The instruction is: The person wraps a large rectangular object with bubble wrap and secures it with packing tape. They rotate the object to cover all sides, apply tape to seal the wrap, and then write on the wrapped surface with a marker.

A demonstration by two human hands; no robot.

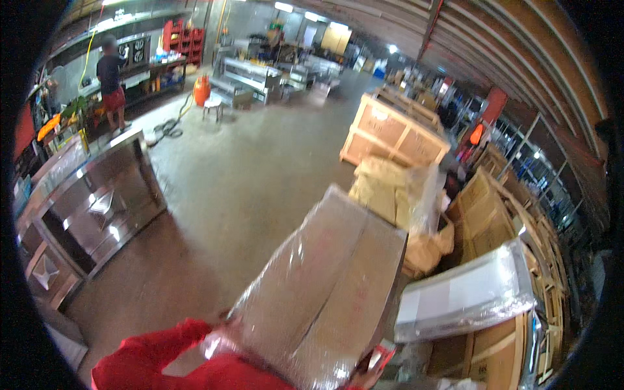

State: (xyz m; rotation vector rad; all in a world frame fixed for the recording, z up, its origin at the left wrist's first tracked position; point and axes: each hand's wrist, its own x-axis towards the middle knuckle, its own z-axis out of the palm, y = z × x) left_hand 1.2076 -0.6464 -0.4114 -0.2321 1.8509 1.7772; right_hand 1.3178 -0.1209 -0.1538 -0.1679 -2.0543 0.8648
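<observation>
A large cardboard box (331,273) wrapped in clear plastic film stands right in front of me, with a seam running lengthwise along its top. My left hand (229,333), at the end of a red sleeve, is at the box's near left edge beside some bunched clear film (218,346). Blur hides its fingers, so I cannot tell whether they grip the film. By the near right corner, my right hand (370,376) is closed around a small red-and-white object (383,355) whose kind I cannot make out.
On the right lie a film-wrapped white panel (465,289) and wooden crates (497,351). A big crate (393,133) and yellowish wrapping (383,188) lie beyond the box. Stainless steel units (104,208) stand left. Further off are a person (110,81), a stool (212,107) and an orange gas cylinder (202,91).
</observation>
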